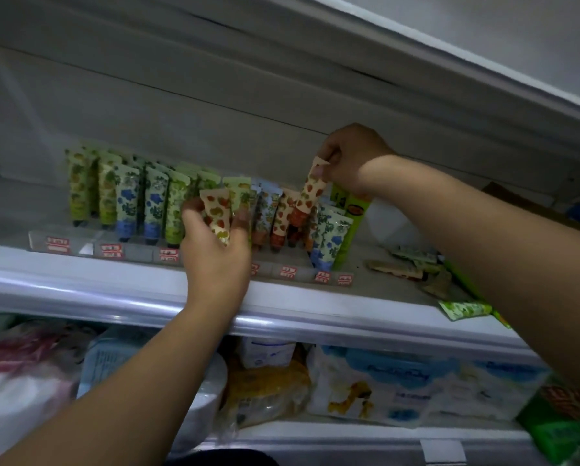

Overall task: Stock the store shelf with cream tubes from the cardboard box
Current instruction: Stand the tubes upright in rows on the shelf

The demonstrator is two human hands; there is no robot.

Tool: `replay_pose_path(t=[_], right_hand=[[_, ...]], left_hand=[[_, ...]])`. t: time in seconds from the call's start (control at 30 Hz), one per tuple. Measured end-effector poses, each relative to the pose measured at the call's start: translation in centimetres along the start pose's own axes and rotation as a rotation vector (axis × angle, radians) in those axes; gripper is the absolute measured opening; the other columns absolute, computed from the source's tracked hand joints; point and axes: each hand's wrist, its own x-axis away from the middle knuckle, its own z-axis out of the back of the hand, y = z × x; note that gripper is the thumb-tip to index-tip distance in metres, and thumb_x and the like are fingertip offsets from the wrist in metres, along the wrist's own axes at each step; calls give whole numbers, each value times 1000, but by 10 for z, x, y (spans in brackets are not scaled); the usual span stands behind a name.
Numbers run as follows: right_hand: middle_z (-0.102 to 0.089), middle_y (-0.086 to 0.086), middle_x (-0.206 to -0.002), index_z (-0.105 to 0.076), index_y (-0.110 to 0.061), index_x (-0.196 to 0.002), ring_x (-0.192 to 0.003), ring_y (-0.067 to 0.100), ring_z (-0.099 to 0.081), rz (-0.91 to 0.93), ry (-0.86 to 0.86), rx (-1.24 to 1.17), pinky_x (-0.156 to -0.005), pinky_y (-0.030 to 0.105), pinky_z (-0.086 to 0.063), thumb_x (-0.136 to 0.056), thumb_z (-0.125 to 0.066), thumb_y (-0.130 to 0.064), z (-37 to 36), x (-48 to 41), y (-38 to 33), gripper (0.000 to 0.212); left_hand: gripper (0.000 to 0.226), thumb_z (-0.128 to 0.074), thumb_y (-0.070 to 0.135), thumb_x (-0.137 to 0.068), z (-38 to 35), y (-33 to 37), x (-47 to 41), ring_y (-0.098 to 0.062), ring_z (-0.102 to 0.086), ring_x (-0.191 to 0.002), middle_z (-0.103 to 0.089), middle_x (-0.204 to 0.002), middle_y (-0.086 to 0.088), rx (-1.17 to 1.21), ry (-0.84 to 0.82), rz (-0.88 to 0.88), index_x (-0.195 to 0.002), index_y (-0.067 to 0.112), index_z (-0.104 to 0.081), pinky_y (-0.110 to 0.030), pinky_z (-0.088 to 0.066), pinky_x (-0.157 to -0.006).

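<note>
While the right hand [345, 159] pinches a strawberry tube [310, 191] by its crimped end over the shelf [113, 284] row and the left hand [214, 243] grips another tube [218, 213], a careless lowering could topple the packed standing tubes [127, 200].

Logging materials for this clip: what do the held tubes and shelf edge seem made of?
The left-hand tube and right-hand tube: probably soft plastic, printed fruit pattern, flat crimped ends. Shelf edge: glossy, streaked with highlights; painted metal or plastic, unclear.

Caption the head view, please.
Left hand grips one fruit-print cream tube, right hand pinches a second tube above the shelf's upright row.
</note>
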Motion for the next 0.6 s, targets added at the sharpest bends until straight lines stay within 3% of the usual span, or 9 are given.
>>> replay_pose_path(t=[0.07, 0.2, 0.23, 0.33, 0.43, 0.5, 0.6], right_hand=[[-68, 3, -119, -73, -11, -111, -100, 17, -61, -24, -20, 24, -75, 23, -40, -88, -75, -29, -3, -6, 2, 29], [-69, 7, -117, -73, -5, -109, -101, 20, -63, -27, -58, 79, -77, 29, -48, -88, -75, -25, -13, -12, 7, 29], [-69, 7, -116, -72, -5, -108, -100, 20, -63, -33, -61, 78, -78, 29, -48, -88, -75, -24, -15, -13, 9, 28], [-69, 4, -113, -73, -9, -104, -101, 21, -64, -52, -59, 66, -81, 29, -51, -86, -78, -26, -24, -17, 15, 25], [-71, 1, -111, -75, -16, -97, -103, 22, -64, -58, -45, 66, -94, 39, -52, -82, -79, -26, -35, -21, 18, 18], [-73, -1, -105, -77, -18, -92, -102, 23, -65, -66, -40, 56, -101, 46, -49, -82, -76, -24, -42, -23, 18, 12], [-72, -1, -104, -76, -21, -93, -106, 26, -61, -65, -36, 100, -111, 46, -33, -84, -74, -22, -50, -26, 17, 9]], left_hand=[[47, -65, 20, -99, 0, 0, 1, -1, -54, -89, -54, -104, 13, -2, 1, -10, -139, 10, -42, 5, -35, -64], [41, -66, 22, -99, 0, 0, 2, -11, -53, -95, -52, -99, 14, -16, -8, -17, -131, 13, -43, -12, -40, -72], [40, -66, 21, -99, -1, 0, 2, -10, -52, -94, -51, -98, 18, -17, -8, -16, -130, 14, -43, -10, -39, -70], [36, -66, 19, -99, 0, 0, 1, 5, -51, -81, -47, -97, 24, -22, -7, -18, -125, 17, -41, 2, -36, -61], [34, -66, 17, -98, 0, 0, 1, 14, -48, -85, -50, -97, 21, -26, -16, -17, -121, 20, -42, 1, -36, -62], [33, -66, 17, -98, -1, 0, 2, 13, -48, -84, -51, -97, 20, -29, -17, -12, -118, 22, -41, 3, -36, -59], [32, -66, 15, -98, -1, 1, 2, 10, -51, -84, -54, -98, 17, -29, -18, -10, -115, 23, -41, 2, -38, -58]])
